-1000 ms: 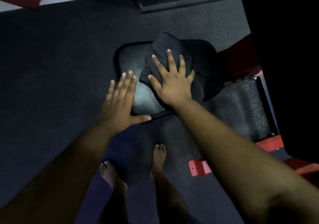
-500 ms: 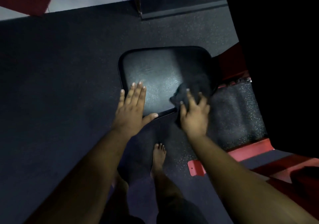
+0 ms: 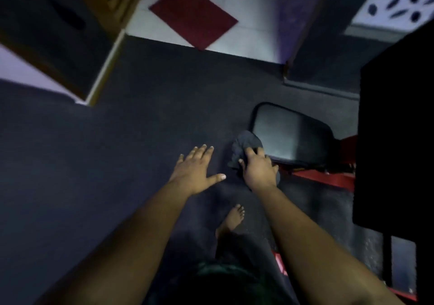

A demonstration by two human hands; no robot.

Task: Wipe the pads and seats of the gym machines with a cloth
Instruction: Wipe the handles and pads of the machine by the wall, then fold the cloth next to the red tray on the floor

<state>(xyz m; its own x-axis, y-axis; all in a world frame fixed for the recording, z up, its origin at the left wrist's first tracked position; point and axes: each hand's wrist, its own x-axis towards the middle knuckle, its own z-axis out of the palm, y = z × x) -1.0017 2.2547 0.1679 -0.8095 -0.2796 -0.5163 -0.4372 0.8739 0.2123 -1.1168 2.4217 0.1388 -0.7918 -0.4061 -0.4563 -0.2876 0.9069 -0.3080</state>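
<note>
A black padded machine seat (image 3: 291, 135) sits right of centre on a red frame. A dark cloth (image 3: 244, 144) hangs bunched at the seat's near left corner, and my right hand (image 3: 258, 168) grips it there, fingers curled into the fabric. My left hand (image 3: 199, 168) hovers over the dark floor to the left of the seat, flat with fingers spread, holding nothing and clear of the seat.
Red machine frame (image 3: 324, 177) runs under the seat. A tall black machine block (image 3: 397, 128) fills the right side. A wooden-edged box (image 3: 70, 34) stands far left, a red tile (image 3: 192, 15) beyond. My bare foot (image 3: 232, 217) is below the hands.
My right hand dragged the cloth from the seat's middle to its near left corner. My left hand came off the seat's edge. The view swung left, so the seat sits further right.
</note>
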